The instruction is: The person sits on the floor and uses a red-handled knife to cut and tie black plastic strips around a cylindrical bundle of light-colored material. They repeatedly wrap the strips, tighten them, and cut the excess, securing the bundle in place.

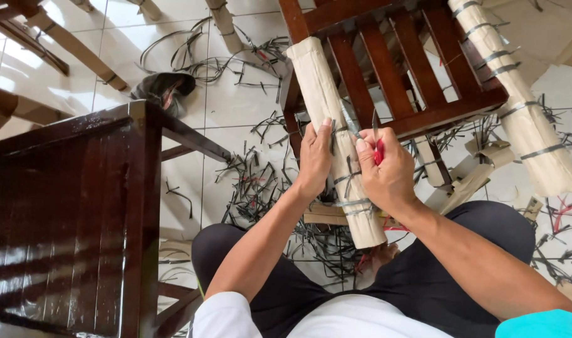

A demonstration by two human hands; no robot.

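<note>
Left grip (pixel 315 158) clasps tan paper-wrapped chair leg (pixel 336 134).

A person seen from above, with both forearms bare from elbow to wrist. The left hand (pixel 315 159) and right hand (pixel 386 172) wear no gloves, rings or watch. The torso is in a white shirt, with a turquoise sleeve edge at the right shoulder. Dark trousers cover the legs.

White tile floor (pixel 236 106) w/ cut black strap scraps (pixel 261 181), glossy dark wood table (pixel 66 225) at left, sunlit patches.
</note>
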